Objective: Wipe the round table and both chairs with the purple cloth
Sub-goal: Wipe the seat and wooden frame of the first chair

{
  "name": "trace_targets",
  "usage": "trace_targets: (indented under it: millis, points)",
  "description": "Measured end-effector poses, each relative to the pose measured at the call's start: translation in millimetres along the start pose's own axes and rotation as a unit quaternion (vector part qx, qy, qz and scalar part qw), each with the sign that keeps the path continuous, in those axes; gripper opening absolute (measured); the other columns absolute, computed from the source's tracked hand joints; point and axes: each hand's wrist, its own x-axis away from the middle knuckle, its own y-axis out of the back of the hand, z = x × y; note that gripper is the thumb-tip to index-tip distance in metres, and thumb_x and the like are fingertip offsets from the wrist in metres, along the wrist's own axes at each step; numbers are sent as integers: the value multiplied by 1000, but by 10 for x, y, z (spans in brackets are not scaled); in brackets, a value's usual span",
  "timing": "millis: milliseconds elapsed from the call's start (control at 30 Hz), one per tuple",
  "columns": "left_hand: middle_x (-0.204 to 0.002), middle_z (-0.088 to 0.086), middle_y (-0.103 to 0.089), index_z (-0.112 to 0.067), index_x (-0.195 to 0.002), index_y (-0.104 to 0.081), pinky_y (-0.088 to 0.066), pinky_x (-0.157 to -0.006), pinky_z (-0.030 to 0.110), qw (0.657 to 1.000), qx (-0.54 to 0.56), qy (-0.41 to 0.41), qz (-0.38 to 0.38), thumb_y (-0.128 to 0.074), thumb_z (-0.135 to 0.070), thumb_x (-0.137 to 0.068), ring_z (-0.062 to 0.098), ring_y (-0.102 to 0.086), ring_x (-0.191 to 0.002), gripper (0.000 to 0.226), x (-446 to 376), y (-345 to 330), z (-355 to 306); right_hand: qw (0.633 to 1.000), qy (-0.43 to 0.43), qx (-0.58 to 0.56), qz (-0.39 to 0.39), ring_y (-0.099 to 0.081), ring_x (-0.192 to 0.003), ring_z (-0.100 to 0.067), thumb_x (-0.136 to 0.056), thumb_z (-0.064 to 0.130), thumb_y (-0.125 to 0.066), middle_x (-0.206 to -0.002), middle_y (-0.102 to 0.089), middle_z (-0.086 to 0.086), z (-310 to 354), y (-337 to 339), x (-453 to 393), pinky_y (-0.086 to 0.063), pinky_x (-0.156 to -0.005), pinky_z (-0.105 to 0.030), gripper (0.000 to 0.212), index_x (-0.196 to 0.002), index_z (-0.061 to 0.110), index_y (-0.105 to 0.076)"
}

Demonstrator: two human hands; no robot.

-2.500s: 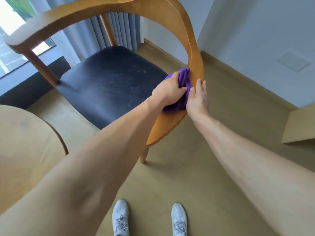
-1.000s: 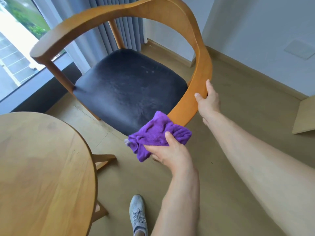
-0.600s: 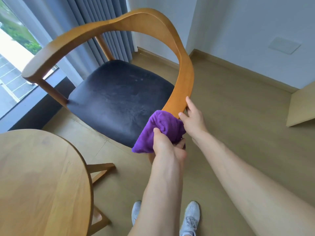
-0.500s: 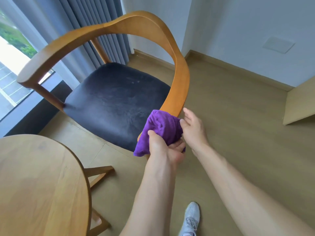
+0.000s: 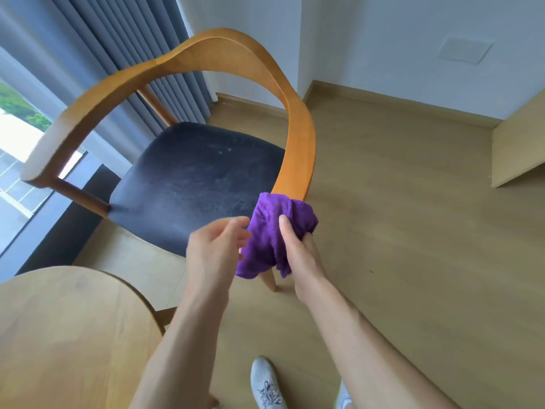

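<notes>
A wooden chair with a curved armrest rail and a dark blue seat stands in front of me. The purple cloth hangs bunched at the lower end of the chair's right rail. My right hand grips the cloth from the right, thumb pressed on it. My left hand sits just left of the cloth with fingers spread, fingertips near its edge, holding nothing. The round wooden table fills the lower left.
Grey curtains and a window lie behind the chair at left. White walls meet in a corner at the back. A light wooden furniture piece stands at the right edge. My shoes are on the wooden floor.
The cloth has passed from my left hand to my right hand. My left hand has let go and opened. My right hand has left the chair rail and taken the cloth.
</notes>
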Motion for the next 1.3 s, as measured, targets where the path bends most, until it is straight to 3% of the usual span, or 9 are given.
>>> trace_targets:
  millis: [133, 300, 467, 567, 667, 833, 967, 1100, 1300]
  points:
    - [-118, -10, -72, -26, -124, -68, -45, -105, 36, 996, -14, 35, 83, -30, -66, -98, 10, -66, -111, 61, -461, 198, -67, 996, 57, -51, -35, -65, -99, -15, -67, 68, -71, -120, -67, 4, -141, -137, 51, -54, -76, -28, 77, -132, 34, -48]
    - [-96, -7, -78, -26, -102, -75, -53, -84, 29, 992, 3, 47, 117, -20, -72, -97, 6, -73, -91, 72, -527, 26, 212, 987, 93, -23, -125, -62, -109, -18, -80, 50, -75, -117, -63, 5, -70, -217, -132, -48, -92, -29, 61, -127, 21, -50]
    - [-97, -10, -77, -31, -90, -78, -54, -90, 28, 998, -26, -11, 59, -27, -71, -90, 7, -70, -99, 64, -481, -95, 289, 969, 146, 53, -190, -54, -121, -30, -84, 52, -70, -130, -55, -13, 238, -102, -501, -43, -101, -33, 72, -131, 4, -47]
    - [-95, -12, -76, -40, -82, -77, -52, -67, 14, 993, -107, -44, 26, -28, -58, -100, 10, -69, -94, 56, -476, -133, 305, 970, 150, 79, -176, -58, -118, -31, -84, 53, -70, -128, -58, -12, 584, 74, -844, -45, -93, -31, 70, -130, 5, -50]
    - [-99, -11, -72, -35, -102, -76, -48, -82, 32, 975, -201, -98, 1, -29, -48, -103, 14, -63, -96, 49, -535, -231, 259, 976, 149, 71, -144, -62, -111, -28, -83, 53, -71, -121, -63, -6, 899, 209, -1096, -48, -90, -32, 63, -128, 12, -55]
    - [-83, -5, -63, -10, -96, -67, -41, -73, 30, 972, -195, -122, 44, -24, -41, -106, 20, -56, -88, 54, -808, -667, 43, 980, 152, 39, -121, -64, -108, -24, -85, 49, -69, -110, -64, 4, 697, 225, -966, -49, -91, -32, 50, -124, 21, -57]
    - [-76, -17, -70, -33, -74, -75, -45, -71, 21, 998, -50, 0, 48, -14, -65, -99, 3, -64, -83, 73, -980, -865, -182, 982, 158, 33, -93, -62, -115, -24, -85, 45, -72, -124, -65, -3, 433, 197, -746, -48, -100, -39, 58, -133, 18, -53]
    - [-79, -26, -73, -51, -76, -74, -42, -76, 17, 996, -82, -40, -9, -10, -74, -89, -13, -64, -83, 69, -857, -958, -41, 979, 155, 70, -109, -61, -112, -27, -85, 48, -71, -122, -63, -6, 661, 215, -922, -46, -88, -29, 59, -126, 11, -52]
    - [-80, -6, -65, -27, -88, -69, -40, -78, 37, 954, -242, -112, -140, -8, -61, -90, 20, -58, -84, 70, -892, -1118, 77, 971, 190, 130, -57, -61, -114, -31, -86, 50, -68, -126, -62, -10, 1401, 403, -1636, -49, -93, -35, 62, -128, 9, -52]
